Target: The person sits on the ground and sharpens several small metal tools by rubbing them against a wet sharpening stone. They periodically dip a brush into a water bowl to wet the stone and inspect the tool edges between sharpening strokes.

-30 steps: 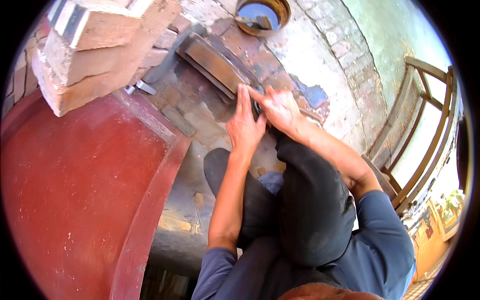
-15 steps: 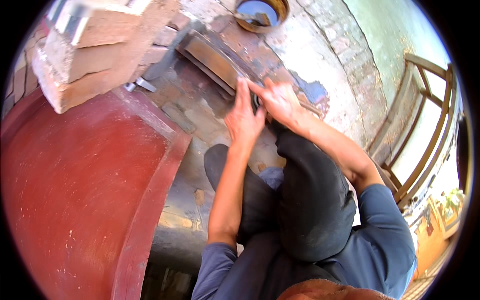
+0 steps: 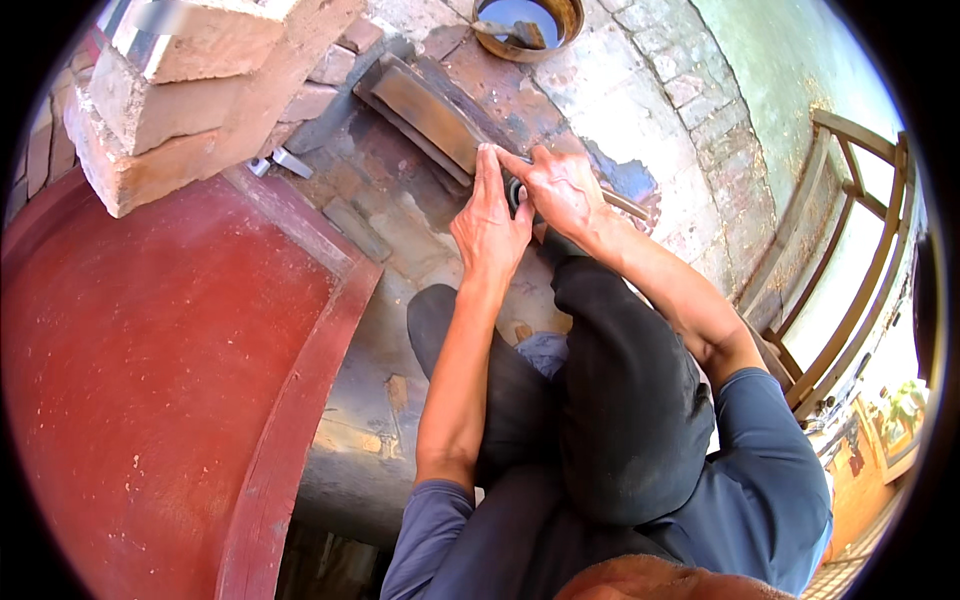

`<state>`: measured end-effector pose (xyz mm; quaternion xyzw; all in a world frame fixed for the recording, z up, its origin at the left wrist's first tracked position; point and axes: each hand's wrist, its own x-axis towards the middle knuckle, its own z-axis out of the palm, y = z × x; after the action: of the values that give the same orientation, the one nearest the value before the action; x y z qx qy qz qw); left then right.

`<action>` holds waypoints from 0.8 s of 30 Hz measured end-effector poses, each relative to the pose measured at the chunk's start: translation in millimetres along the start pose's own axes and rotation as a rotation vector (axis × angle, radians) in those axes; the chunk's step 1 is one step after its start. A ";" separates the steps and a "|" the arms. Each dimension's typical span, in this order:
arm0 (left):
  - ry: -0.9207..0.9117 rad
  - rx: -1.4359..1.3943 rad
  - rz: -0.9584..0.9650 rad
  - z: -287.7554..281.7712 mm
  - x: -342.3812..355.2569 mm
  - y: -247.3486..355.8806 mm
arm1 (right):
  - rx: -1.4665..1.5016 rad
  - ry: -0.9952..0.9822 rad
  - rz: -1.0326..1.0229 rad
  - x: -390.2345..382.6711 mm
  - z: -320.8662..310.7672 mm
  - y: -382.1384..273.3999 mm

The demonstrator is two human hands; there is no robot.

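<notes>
At the near end of a long brown block, which looks like a sharpening stone on a dark base, my left hand has its fingers pressed together, fingertips against a partly hidden object. Beside it my right hand is closed with bent fingers, its forefinger reaching toward the left fingertips. A small dark, ringed piece shows between the hands, and a wooden handle-like bar sticks out right of my right hand; what exactly they hold is hidden. My dark-trousered knee is bent below my right forearm.
A red-painted wooden panel fills the left. Stacked bricks stand at upper left, a small metal object beside them. A round basin of bluish water with a brush-like item sits beyond the block. A wooden frame stands at right by a green surface.
Both hands have slid a little forward, up the picture along the brown block, over the last second. Their grip looks the same.
</notes>
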<state>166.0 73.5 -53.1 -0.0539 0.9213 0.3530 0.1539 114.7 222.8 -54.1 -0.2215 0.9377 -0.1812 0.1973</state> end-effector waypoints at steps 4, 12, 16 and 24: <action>0.292 -0.068 0.228 -28.5 -17.4 13.7 | 0.101 0.178 -0.008 -6.0 -49.6 -4.9; 0.436 -0.216 0.150 -95.2 -104.6 47.5 | 1.293 -0.013 0.939 -92.7 -26.7 121.8; 0.510 -0.301 0.042 -128.3 -164.6 72.5 | 1.521 0.090 0.621 -148.4 -96.7 68.5; 0.629 -0.384 0.339 -145.1 -247.4 137.3 | 1.825 0.248 -0.102 -215.4 -243.1 -85.4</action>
<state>336.1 76.7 215.5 -0.0343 0.8366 0.5052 -0.2089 212.1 317.6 253.0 -0.0002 0.4349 -0.8812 0.1852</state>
